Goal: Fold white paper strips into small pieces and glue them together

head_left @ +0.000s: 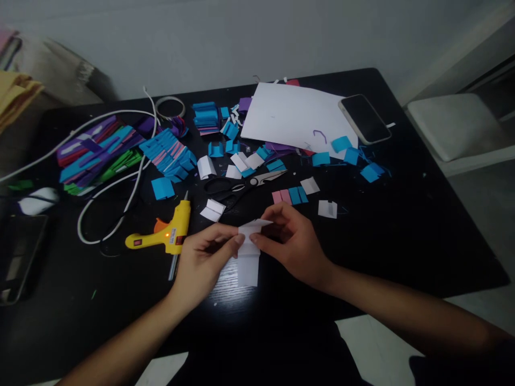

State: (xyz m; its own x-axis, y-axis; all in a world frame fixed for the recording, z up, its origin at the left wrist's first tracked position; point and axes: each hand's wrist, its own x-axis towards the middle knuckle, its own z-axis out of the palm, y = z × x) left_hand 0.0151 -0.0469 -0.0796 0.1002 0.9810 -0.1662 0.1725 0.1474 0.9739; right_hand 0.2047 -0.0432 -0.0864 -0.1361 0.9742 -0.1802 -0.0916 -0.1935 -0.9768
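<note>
A creased strip of white paper point(248, 268) hangs between my hands over the front middle of the black table. My left hand point(207, 257) pinches its left edge, with the thumb on the face of the paper. On the other side, my right hand point(295, 241) grips the upper right part between thumb and fingers; some of its fingertips are hidden behind the paper. Left of my left hand lies a yellow glue gun point(177, 228) with an orange light lit. Beyond both hands is a pair of black-handled scissors point(253, 182), blades pointing right.
Folded blue, white and pink paper pieces point(169, 153) are scattered across the table point(402, 230). A large white sheet point(293, 115) lies at the back, with a phone point(364, 119) on its right edge. A white cable point(132, 198) loops over the left side near colored paper bundles point(98, 153).
</note>
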